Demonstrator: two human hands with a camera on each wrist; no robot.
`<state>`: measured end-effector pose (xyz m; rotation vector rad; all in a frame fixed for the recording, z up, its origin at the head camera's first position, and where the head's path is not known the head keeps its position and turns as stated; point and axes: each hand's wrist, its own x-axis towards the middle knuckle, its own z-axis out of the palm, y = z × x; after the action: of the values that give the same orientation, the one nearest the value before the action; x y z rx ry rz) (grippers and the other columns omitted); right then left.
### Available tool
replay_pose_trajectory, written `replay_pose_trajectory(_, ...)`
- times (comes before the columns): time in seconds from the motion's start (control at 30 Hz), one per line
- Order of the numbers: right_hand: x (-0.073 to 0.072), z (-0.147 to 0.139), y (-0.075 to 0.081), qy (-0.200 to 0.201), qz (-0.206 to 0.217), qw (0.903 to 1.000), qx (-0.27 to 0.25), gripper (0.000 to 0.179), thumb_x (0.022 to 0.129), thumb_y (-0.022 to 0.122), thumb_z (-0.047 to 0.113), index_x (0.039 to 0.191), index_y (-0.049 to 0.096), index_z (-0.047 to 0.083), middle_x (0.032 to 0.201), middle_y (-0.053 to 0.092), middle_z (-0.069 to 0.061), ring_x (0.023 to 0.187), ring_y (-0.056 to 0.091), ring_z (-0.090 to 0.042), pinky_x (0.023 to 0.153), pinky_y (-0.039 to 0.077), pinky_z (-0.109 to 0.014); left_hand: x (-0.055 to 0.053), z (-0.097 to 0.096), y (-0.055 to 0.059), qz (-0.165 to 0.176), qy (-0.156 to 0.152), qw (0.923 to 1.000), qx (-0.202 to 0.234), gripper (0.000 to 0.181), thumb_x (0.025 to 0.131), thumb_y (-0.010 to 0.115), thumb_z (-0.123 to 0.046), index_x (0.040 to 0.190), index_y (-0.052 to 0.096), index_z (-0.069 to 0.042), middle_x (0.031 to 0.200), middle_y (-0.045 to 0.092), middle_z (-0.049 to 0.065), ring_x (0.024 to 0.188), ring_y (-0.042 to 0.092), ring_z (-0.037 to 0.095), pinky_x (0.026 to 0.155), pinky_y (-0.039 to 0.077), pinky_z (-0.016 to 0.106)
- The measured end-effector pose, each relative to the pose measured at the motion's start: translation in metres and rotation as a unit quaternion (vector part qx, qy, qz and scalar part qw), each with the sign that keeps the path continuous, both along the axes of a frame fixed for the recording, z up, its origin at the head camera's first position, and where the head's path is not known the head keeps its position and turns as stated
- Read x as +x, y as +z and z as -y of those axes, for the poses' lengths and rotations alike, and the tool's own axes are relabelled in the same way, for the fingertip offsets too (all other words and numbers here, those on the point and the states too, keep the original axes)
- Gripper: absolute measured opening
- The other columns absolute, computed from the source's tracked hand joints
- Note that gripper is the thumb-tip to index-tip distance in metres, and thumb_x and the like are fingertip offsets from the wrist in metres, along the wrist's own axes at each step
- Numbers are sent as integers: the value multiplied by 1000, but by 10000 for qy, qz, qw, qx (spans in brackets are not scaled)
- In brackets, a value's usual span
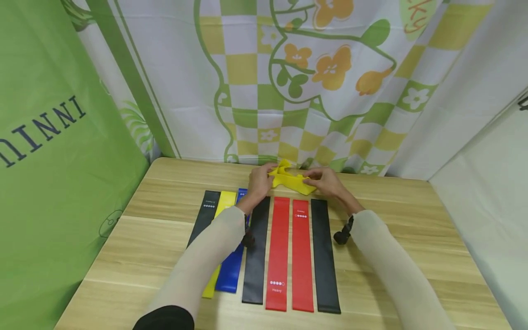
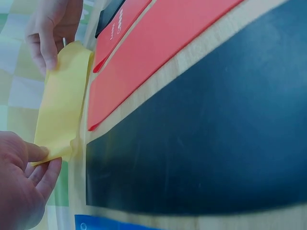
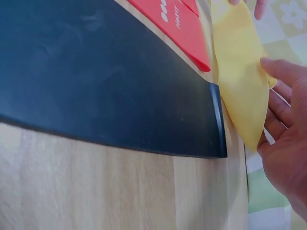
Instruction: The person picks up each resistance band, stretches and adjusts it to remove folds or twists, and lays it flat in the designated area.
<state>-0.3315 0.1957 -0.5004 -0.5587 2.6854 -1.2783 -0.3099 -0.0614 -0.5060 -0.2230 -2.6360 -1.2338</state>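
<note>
A yellow resistance band (image 1: 294,182) is held between both hands near the back edge of the table, loosely bunched at its left end. My left hand (image 1: 261,182) pinches that end; in the left wrist view its thumb lies on the band (image 2: 62,103) with fingers beneath. My right hand (image 1: 326,183) grips the other end, thumb on the near face and fingers behind, as the right wrist view shows. Just in front of the hands lie two flat red bands (image 1: 279,252) marked "Heavy", with a black band (image 1: 326,256) to their right and another black band (image 1: 256,256) to their left.
Further left on the wooden table (image 1: 136,247) lie a blue band (image 1: 231,270), a second yellow band (image 1: 211,286) and a black band (image 1: 205,213), partly hidden by the left sleeve. A patterned curtain (image 1: 280,91) hangs along the back edge, and green fabric (image 1: 49,183) hangs at left.
</note>
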Motion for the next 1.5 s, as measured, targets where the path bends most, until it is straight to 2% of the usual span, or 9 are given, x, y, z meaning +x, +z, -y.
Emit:
replay_pose_trajectory(0.2, -3, -3, -3, -677, 281, 9960, -502, 36, 103, 72, 28, 124, 76, 0, 130, 71, -22, 113, 68, -31, 87, 55, -29, 1, 8, 5, -7, -47, 10000, -9, 38, 97, 70, 4, 133, 73, -8, 119, 77, 19, 106, 74, 32, 86, 61, 45)
replay_pose_trajectory(0.37, -6, -6, -3, -1091, 223, 9881, -1057, 29, 101, 75, 18, 118, 76, -5, 120, 75, -22, 94, 69, -12, 79, 56, -17, 1, 17, 7, 12, -91, 9999, -132, 38, 97, 71, 2, 133, 74, -10, 116, 78, 17, 104, 74, 30, 79, 60, 41)
replay_pose_trajectory(0.5, -6, -11, 2, -1138, 251, 9820, -1485, 26, 101, 73, 9, 120, 73, -9, 115, 72, -24, 86, 68, -6, 78, 60, -22, 1, 27, 9, -20, -92, 9997, -244, 38, 97, 71, 2, 132, 74, -11, 118, 78, 15, 106, 75, 29, 72, 56, 36)
replay_pose_trajectory(0.63, -7, -19, 7, -1178, 229, 9819, -1465, 28, 104, 67, 9, 127, 71, -7, 121, 68, -27, 89, 66, -8, 86, 62, -31, 2, 40, 12, -5, -42, 9996, -270, 37, 99, 70, 1, 134, 73, -11, 121, 77, 14, 105, 75, 29, 68, 52, 33)
replay_pose_trajectory(0.73, -8, -26, 12, -1184, 248, 9833, -1362, 29, 107, 62, 9, 130, 70, -7, 129, 66, -28, 94, 65, -10, 88, 60, -32, 3, 50, 14, -7, 31, 9997, -229, 36, 99, 69, 0, 134, 73, -9, 120, 78, 15, 98, 75, 31, 66, 52, 36)
replay_pose_trajectory(0.93, -6, -38, 18, -1188, 489, 9803, -1498, 31, 110, 53, 5, 131, 67, -12, 145, 58, -28, 102, 62, -12, 89, 58, -28, 5, 69, 16, 54, 207, 9996, -188, 36, 100, 70, 0, 134, 73, -11, 116, 77, 15, 102, 73, 31, 78, 58, 43)
replay_pose_trajectory(1.17, -1, -46, 22, -1130, 673, 9820, -1357, 33, 110, 51, 8, 136, 66, -8, 148, 55, -25, 105, 63, -11, 92, 57, -23, 8, 85, 20, 66, 222, 9997, 28, 34, 100, 70, -1, 132, 73, -11, 115, 76, 16, 105, 73, 33, 83, 61, 46)
replay_pose_trajectory(1.37, 3, -52, 26, -683, 822, 9832, -1480, 38, 110, 46, 2, 143, 60, -8, 152, 50, -26, 115, 59, -15, 102, 56, -30, 11, 95, 23, -64, 46, 9991, 413, 33, 99, 70, 2, 130, 73, -7, 117, 75, 20, 106, 73, 36, 93, 60, 49)
replay_pose_trajectory(1.5, 5, -58, 26, -380, 726, 9881, -1304, 38, 108, 51, -2, 145, 59, -6, 149, 52, -27, 119, 57, -23, 104, 55, -33, 13, 100, 25, -294, -146, 9980, 535, 30, 98, 70, 5, 127, 72, -2, 119, 74, 21, 105, 73, 38, 95, 59, 49)
